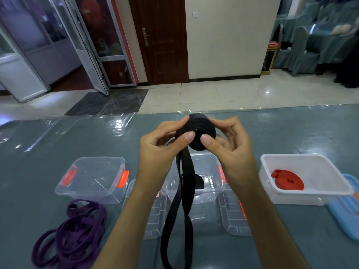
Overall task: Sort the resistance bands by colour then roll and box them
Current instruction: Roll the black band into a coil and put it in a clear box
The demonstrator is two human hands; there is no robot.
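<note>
Both hands hold a black resistance band (196, 131), partly wound into a roll, above the table. My left hand (163, 144) grips the roll's left side with its thumb on the face. My right hand (231, 144) pinches the right side, thumb by the centre hole. The band's loose tail (184, 220) hangs down towards me. Under it stands a clear box (209, 189) with a black roll (199, 181) inside. A white box (330, 183) at the right holds a rolled red band (287, 181). Loose purple bands (73, 235) lie at the lower left, in front of an empty clear box (91, 179).
Two clear lids (155, 216) (235, 216) lie flat in front of the middle box. A blue lid (347, 208) lies at the right edge. The table (58, 144) has a grey-green cover under clear plastic. Beyond it are tiled floor, a brown door and covered chairs.
</note>
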